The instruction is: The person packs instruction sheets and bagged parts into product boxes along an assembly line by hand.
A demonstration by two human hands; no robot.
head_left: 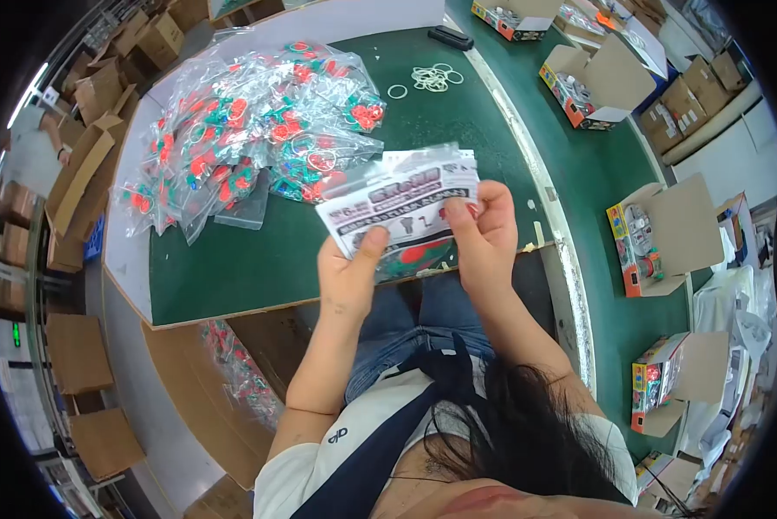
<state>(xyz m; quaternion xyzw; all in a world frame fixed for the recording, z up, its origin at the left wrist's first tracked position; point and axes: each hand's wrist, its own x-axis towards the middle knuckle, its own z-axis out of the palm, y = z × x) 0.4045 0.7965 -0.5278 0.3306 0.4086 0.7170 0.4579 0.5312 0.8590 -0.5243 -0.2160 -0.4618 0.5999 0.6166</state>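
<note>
Between my two hands is a white printed sheet (397, 203) with black and dark red print, tilted over the table edge. My left hand (349, 268) pinches its lower left corner with the thumb on top. At the right end, my right hand (484, 233) grips it with thumb and fingers. Directly under the sheet shows a clear bag (414, 258) with red and green pieces; which fingers hold it is hidden. Another white sheet lies just behind. A large heap of clear bags (233, 130) with red, green and white parts covers the table's left side.
Rubber bands (432, 79) and a black object (451, 38) lie on the green table (224, 281) at the back. Open boxes (635, 238) stand along the green belt (592, 290) at the right. A large carton (189, 381) with more bags sits below left.
</note>
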